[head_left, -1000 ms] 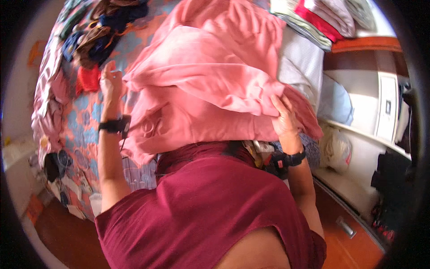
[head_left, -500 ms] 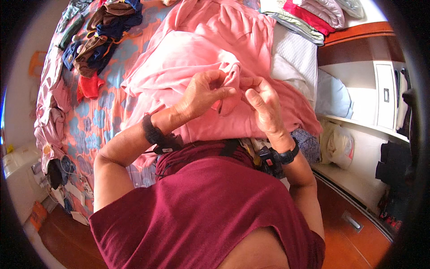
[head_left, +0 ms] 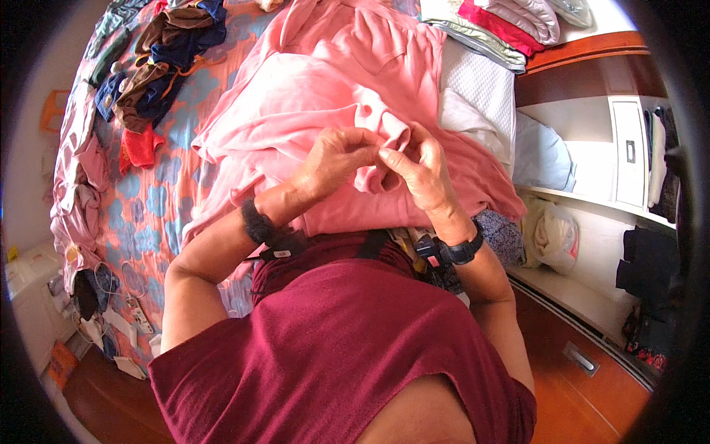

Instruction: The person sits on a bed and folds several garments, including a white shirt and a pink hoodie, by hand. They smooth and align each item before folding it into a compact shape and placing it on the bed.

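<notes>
A large soft pink garment (head_left: pixel 288 89) lies spread over the bed in front of me and reaches up to my waist. A bunched tubular end (head_left: pixel 377 118) of it, like a cuff, is raised between my hands; its exact part is hard to tell. My left hand (head_left: pixel 334 159) pinches its near edge, thumb and fingers together. My right hand (head_left: pixel 425 176) grips the right side of the same end, thumb in front and fingers behind. The two thumbs nearly meet. Both wrists wear black bands.
Dark and brown clothes (head_left: pixel 159 70) and a small red cloth (head_left: pixel 139 148) lie on the flowered bedsheet (head_left: pixel 151 207) to the left. Folded textiles (head_left: pixel 510 26) are stacked at the far right. An open white cabinet (head_left: pixel 584 155) stands on the right.
My right hand has come inward and its thumb now presses on the cloth. The pink end has been turned and opened out between my hands.
</notes>
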Motion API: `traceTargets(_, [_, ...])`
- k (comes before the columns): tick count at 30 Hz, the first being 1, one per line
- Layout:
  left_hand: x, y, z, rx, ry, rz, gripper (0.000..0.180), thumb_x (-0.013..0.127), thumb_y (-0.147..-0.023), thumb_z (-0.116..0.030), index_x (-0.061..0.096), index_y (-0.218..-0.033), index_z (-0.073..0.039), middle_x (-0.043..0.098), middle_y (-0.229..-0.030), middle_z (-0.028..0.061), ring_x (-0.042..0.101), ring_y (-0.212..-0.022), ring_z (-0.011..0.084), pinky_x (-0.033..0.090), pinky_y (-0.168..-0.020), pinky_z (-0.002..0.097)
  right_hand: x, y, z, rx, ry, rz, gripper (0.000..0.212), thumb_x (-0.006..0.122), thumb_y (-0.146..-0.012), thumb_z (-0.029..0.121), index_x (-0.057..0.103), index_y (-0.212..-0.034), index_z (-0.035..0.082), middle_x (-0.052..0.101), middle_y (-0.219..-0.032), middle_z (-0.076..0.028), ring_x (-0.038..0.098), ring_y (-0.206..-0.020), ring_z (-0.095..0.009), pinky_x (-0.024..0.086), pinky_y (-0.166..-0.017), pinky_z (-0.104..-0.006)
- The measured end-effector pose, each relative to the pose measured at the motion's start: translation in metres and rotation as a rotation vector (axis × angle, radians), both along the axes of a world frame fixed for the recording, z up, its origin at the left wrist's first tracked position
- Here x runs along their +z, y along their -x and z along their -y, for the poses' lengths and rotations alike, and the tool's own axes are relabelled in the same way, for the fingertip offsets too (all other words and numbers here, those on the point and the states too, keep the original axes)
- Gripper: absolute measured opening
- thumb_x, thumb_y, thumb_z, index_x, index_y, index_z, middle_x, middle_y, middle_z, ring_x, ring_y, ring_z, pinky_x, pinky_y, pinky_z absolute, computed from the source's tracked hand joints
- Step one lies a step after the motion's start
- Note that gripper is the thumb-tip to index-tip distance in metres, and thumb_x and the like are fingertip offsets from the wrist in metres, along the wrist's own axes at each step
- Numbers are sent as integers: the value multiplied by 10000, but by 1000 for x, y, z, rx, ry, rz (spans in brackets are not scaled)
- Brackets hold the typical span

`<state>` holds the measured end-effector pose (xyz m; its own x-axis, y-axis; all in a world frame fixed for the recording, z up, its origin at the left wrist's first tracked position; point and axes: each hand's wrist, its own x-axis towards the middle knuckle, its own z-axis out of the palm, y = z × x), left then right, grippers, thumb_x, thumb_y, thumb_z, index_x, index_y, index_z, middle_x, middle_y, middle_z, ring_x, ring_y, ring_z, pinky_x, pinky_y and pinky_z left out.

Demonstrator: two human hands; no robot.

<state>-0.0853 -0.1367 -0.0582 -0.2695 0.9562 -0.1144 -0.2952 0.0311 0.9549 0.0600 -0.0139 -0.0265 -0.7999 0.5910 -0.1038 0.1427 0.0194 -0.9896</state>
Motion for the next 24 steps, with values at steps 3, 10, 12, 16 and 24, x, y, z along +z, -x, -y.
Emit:
traceTargets(3, [-7,-4,-5,196,-24,267,129,549,-1003,-101,629,-1067,-23,676,-854,17,648,-748,125,524,-652,262,-21,1,-8,-72,-116,-17,151,624,-871,7,590,-1016,-17,641,-924,-54,617,-847,-117,538,-749,-288])
traceTargets(10, [-14,-2,1,254,-12,782,265,542,-1013,-232,556,-1199,-44,636,-990,51,648,-849,197,565,-673,350,-38,18,-9,-244,345,-175,271,437,-845,-37,608,-1056,-36,683,-946,-117,667,-874,-183,561,-777,-310])
traceTargets(12, [-9,-1,6,144,-54,467,317,590,-996,-219,529,-1251,-41,630,-1002,46,643,-879,189,566,-702,334,-27,19,-9,-218,559,-308,334,425,-860,25,622,-1117,-54,697,-1006,-125,678,-893,-180,561,-806,-316])
traceTargets(16, [7,19,6,141,-62,35,234,655,-969,-196,654,-1116,-13,678,-944,20,646,-834,115,557,-730,281,-3,21,-6,-23,442,-178,351,440,-927,39,610,-1221,-48,678,-1128,-115,665,-998,-197,538,-898,-317])
traceTargets(24, [11,54,0,-115,-216,1060,255,599,-954,-213,689,-1096,-21,726,-1096,126,696,-979,256,556,-900,390,33,40,-7,131,834,-182,388,527,-1047,293,623,-1244,-28,692,-1176,-120,663,-1072,-200,525,-970,-341])
